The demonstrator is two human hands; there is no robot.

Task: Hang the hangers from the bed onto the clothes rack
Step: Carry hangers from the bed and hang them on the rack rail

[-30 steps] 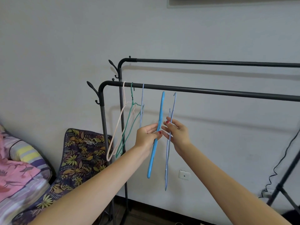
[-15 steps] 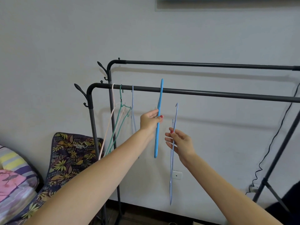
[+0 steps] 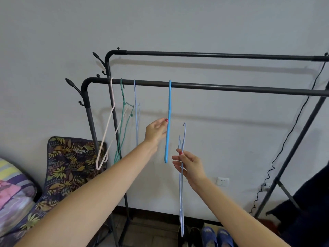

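Observation:
A black clothes rack has a near rail (image 3: 231,87) and a higher far rail (image 3: 213,55). On the near rail hang a pink hanger (image 3: 106,136), a green hanger (image 3: 122,122) and a pale blue hanger (image 3: 136,118). A bright blue hanger (image 3: 168,122) hangs edge-on with its hook over the near rail. My left hand (image 3: 155,131) touches its left side, fingers loosely around it. My right hand (image 3: 189,164) is shut on a pale lilac wire hanger (image 3: 181,193), held upright below the rail, hook up.
A leaf-patterned cushion (image 3: 69,163) leans on the wall at left, beside striped and pink bedding (image 3: 12,189). Shoes (image 3: 204,236) sit on the floor under the rack. A black cable (image 3: 284,148) and the rack's slanted leg (image 3: 293,154) run down at right, near a wall socket (image 3: 222,181).
My left hand lifted the bright blue hanger and its hook now sits over the near rail. My right hand dropped lower with the lilac hanger, apart from the left.

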